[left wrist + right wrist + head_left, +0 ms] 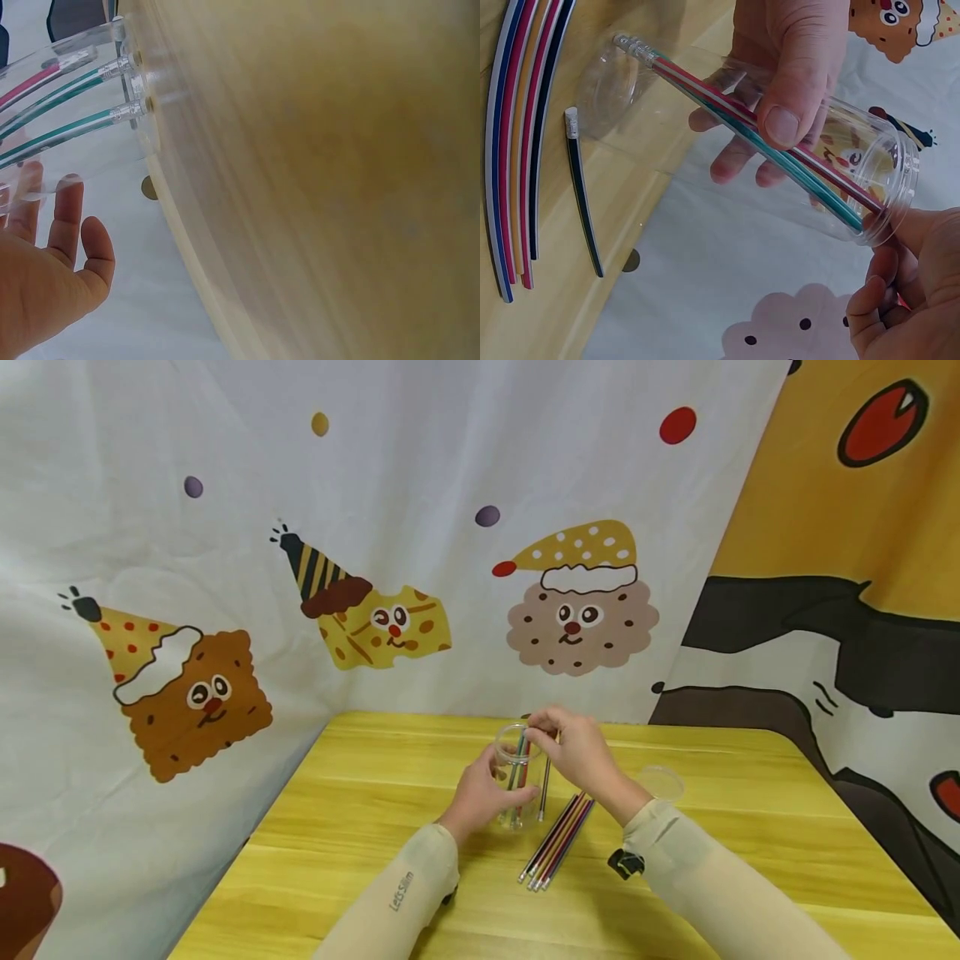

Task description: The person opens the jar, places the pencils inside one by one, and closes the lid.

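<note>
My left hand (483, 793) grips a clear plastic jar (682, 161) round its side, thumb along the near wall. Inside the jar, two teal pencils (75, 127) stand with their eraser ends at the bottom. A red pencil (727, 109) leans beside them, its eraser end a little higher than theirs. At the open rim, my right hand (581, 752) pinches the upper end of the red pencil, fingers curled. Just right of the jar lies a single dark pencil (581, 191). Closer to me is a loose bundle of several pencils (557, 843) in red, yellow, blue and dark colours.
A clear round lid (663, 783) lies on the wood-grain table (337, 860), right of my right wrist. Behind the table's far edge hangs a white curtain (420, 468) printed with cartoon snacks, with a yellow and black patterned cloth (840, 543) at the right.
</note>
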`<state>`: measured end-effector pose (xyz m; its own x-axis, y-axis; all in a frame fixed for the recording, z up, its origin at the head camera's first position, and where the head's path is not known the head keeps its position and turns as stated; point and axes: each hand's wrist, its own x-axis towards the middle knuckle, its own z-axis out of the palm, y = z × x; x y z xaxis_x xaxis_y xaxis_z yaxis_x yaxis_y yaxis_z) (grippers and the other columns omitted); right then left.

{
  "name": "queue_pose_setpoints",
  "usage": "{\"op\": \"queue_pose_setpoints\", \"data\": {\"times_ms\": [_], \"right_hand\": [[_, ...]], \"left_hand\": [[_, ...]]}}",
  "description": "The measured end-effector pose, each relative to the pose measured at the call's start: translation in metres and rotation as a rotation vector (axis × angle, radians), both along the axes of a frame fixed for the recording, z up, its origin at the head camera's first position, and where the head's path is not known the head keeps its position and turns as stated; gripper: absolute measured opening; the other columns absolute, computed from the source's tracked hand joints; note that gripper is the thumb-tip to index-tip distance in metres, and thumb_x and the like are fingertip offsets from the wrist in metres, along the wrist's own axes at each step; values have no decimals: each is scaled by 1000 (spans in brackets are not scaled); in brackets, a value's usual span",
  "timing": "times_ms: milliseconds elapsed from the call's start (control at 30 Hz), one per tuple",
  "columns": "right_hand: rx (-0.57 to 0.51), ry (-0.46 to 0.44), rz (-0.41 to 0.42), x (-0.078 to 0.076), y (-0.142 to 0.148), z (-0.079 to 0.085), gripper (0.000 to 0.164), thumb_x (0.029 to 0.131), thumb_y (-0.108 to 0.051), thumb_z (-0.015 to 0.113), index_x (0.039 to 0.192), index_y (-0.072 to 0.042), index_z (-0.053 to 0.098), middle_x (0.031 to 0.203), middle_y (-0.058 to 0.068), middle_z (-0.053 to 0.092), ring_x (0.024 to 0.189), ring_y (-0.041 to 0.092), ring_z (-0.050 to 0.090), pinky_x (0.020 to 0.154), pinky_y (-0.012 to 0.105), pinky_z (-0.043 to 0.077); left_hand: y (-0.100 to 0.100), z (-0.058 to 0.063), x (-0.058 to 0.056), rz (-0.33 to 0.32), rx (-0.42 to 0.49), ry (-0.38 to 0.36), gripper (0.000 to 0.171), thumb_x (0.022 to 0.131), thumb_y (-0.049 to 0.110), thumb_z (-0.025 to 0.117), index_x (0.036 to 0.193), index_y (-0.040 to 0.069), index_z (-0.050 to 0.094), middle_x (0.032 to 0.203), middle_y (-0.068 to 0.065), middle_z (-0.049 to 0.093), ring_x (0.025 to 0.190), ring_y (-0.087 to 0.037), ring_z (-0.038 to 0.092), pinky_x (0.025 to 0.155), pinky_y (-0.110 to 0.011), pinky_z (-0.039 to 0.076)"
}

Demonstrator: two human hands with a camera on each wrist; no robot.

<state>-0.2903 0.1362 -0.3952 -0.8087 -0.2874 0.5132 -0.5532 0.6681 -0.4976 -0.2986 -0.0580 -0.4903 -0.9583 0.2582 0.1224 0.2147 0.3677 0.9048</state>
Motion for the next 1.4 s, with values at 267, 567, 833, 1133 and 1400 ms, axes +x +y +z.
{"op": "queue_pose_setpoints", "data": {"times_ms": [267, 567, 833, 1133, 1400], "right_hand": [[58, 6, 2, 3, -2, 2, 8, 103, -23, 74, 106, -15, 77, 88, -5, 73, 71, 7, 57, 59, 26, 48], [203, 112, -5, 3, -2, 1, 15, 104, -28, 73, 101, -16, 82, 96, -2, 81, 94, 20, 72, 78, 40, 62], [227, 300, -17, 4, -2, -2, 12, 98, -23, 80, 96, -11, 80, 102, 6, 76, 97, 26, 71, 75, 40, 63], [244, 200, -52, 5, -3, 1, 17, 102, -28, 75, 106, -12, 80, 110, 6, 75, 102, 26, 71, 77, 40, 64], [-57, -58, -105, -12, 13, 2, 31, 110, -33, 62, 126, -9, 75, 107, 7, 78, 89, 21, 69, 76, 40, 58]], "left_hand": [[0, -1, 1, 5, 9, -8, 62, 85, 44, 91, 137, 35, 58, 126, 6, 65, 114, -23, 57, 96, -45, 52], [0, -2, 2, 2, 1, -15, 68, 85, 48, 90, 140, 29, 57, 128, 2, 63, 114, -23, 57, 94, -46, 53], [0, -1, 1, 3, -6, -19, 71, 83, 52, 91, 141, 30, 56, 131, 4, 63, 117, -24, 58, 97, -47, 54], [0, 2, 0, 5, -6, -17, 71, 82, 54, 91, 140, 31, 57, 130, 4, 64, 115, -23, 58, 94, -45, 54], [0, 0, 0, 2, 3, -3, 72, 83, 48, 92, 142, 29, 57, 128, 4, 65, 111, -22, 58, 90, -42, 54]]}}
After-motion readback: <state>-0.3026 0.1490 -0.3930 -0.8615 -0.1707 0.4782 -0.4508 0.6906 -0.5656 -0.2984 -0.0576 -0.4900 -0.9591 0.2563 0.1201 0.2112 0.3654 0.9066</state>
